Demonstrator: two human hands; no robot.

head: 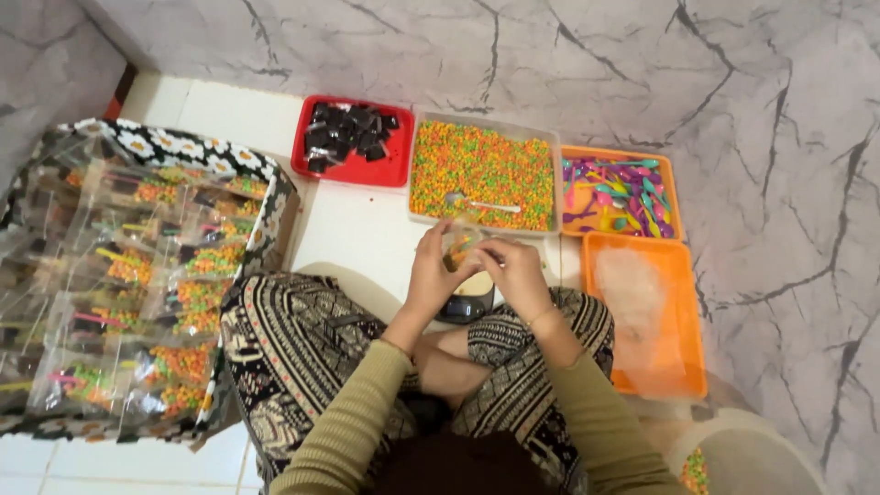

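Observation:
My left hand point(433, 275) and my right hand point(515, 273) meet over my crossed legs and together hold a small clear plastic bag point(461, 244) with orange and green pellets in it. The bag sits between my fingers just in front of a clear tub point(483, 121) full of the same orange, green and yellow pellets. A white spoon point(480, 203) lies in that tub. Under my hands a small dark scale point(467, 302) rests on the floor.
A red tray point(310, 163) of dark square pieces sits left of the tub. An orange tray point(668, 174) of coloured plastic spoons and another orange tray point(692, 321) with clear bags lie on the right. A patterned box point(257, 165) of filled bags stands on my left.

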